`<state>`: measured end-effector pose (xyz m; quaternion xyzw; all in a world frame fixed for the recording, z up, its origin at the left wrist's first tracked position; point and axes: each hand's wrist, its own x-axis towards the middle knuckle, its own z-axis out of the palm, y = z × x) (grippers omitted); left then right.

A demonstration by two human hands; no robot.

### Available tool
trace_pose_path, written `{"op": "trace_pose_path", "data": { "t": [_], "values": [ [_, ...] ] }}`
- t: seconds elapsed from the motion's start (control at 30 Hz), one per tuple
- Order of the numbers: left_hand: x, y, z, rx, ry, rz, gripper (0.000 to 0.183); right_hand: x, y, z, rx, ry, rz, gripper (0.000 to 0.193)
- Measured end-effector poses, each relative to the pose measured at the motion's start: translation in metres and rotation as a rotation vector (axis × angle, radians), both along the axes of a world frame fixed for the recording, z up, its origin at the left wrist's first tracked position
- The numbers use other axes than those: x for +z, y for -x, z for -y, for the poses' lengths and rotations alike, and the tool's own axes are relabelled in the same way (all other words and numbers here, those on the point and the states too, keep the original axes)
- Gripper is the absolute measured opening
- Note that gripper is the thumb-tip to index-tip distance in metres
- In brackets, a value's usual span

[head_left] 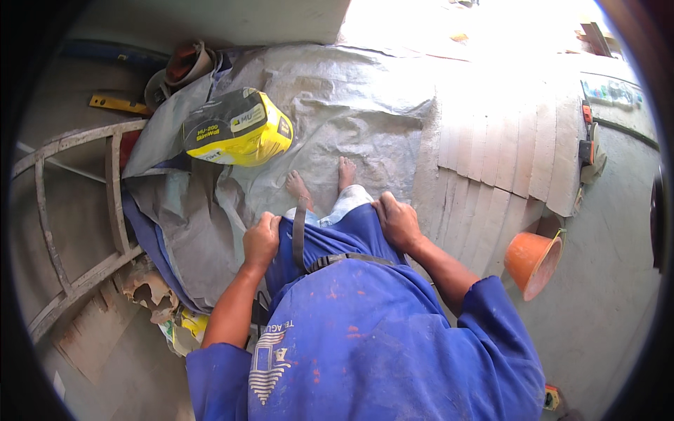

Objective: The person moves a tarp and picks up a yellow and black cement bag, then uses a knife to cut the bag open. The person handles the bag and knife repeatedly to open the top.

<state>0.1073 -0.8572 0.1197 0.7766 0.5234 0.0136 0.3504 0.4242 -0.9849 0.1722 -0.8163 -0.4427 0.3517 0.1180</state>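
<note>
The left hand (262,242) and the right hand (398,221) each grip the front hem of the blue shirt (365,323), which stretches between them at the person's waist. Beyond are bare feet (346,172) on a crumpled grey sheet (372,105), which also carries a yellow-and-black bag (239,133). A ladder (114,193) lies farther left; pale strips (491,154) and an orange bucket (523,256) are on the right.

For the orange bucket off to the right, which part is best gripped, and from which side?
Probably the rim of the orange bucket, with the right hand coming from the person's side, thumb inside and fingers outside. The bucket widens toward its open mouth, which shows on the picture's right, leaving an edge to pinch. That hand now holds the blue shirt.
</note>
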Motion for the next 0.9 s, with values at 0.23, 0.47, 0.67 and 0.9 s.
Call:
{"op": "trace_pose_path", "data": {
  "t": [0.23, 0.47, 0.67, 0.9],
  "values": [
    [-0.079, 0.034, -0.004, -0.142, 0.005, -0.111, 0.039, -0.075, -0.001, -0.024, 0.153, 0.223, 0.137, 0.033],
    [-0.032, 0.141, 0.03, 0.516, 0.818, 0.116, 0.052, -0.043, -0.005, 0.018, -0.243, 0.374, -0.275, 0.052],
    [0.049, 0.157, 0.073, 0.423, 0.854, 0.122, 0.033, 0.059, 0.002, 0.05, -0.317, 0.496, -0.727, 0.037],
    [0.018, 0.149, 0.058, 0.672, 0.919, 0.198, 0.023, 0.012, 0.021, 0.011, -0.375, 0.407, -0.404, 0.027]
  ]
}}
